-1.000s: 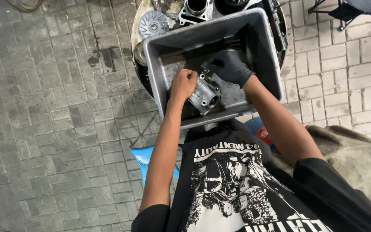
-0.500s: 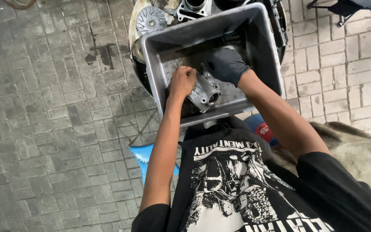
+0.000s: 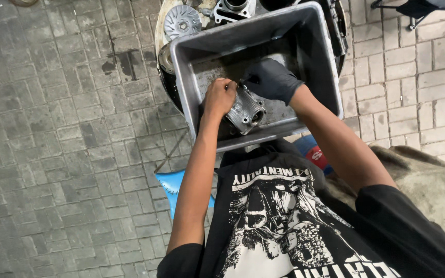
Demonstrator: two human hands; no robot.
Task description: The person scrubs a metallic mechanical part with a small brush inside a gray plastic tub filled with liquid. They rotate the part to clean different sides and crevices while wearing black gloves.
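1. The metal engine part (image 3: 245,109), a silvery casting with a round bore at one end, lay inside the grey plastic tub (image 3: 181,67), directly between the two hands and touching both.
2. It sat just right of the left hand (image 3: 219,97) and just below and left of the right hand (image 3: 271,80), near the tub's wall closest to the person.
3. The left hand was bare and curled into a loose fist, knuckles up, pressed against the part's left side; the fingers were folded under, so whether they gripped the casting or only steadied it could not be told.
4. The right hand wore a black glove and was bent over the part's upper end, fingers closed down toward it; the grip itself was hidden beneath the glove, so I cannot say how firmly it held.
5. The two hands were close together, separated only by the part.
6. The part's long axis ran diagonally, from the upper left under the gloved hand to the lower right, where the open round bore faced toward the person and slightly right.
7. Beyond the hands, past the tub's far rim, a finned round metal disc (image 3: 181,21) and another engine casting (image 3: 234,9) rested on a dark round surface.
8. Below the forearms, a blue stool (image 3: 173,185) edge showed over grey paving bricks (image 3: 52,154).
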